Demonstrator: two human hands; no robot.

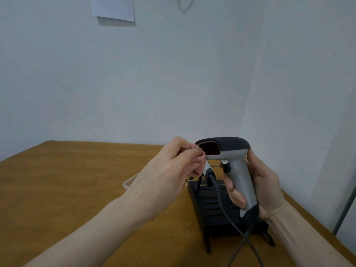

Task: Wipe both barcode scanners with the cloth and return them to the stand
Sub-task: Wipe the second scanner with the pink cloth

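My right hand [264,182] grips the handle of a grey and black barcode scanner [231,151], held upright above the table with its red window facing left. My left hand [169,170] pinches a bunched pink cloth [198,158] that touches the lower front edge of the scanner's window. Below stands the black stand [213,209]. Part of a second scanner [209,170] rests in it, mostly hidden behind my left hand and the cloth. A dark cable [229,222] runs down from that scanner across the stand.
A wooden table [67,189] carries the stand. The rim of a clear plastic container [129,182] shows behind my left wrist. White walls meet in a corner at the back right, with a sheet of paper [113,8] pinned up high.
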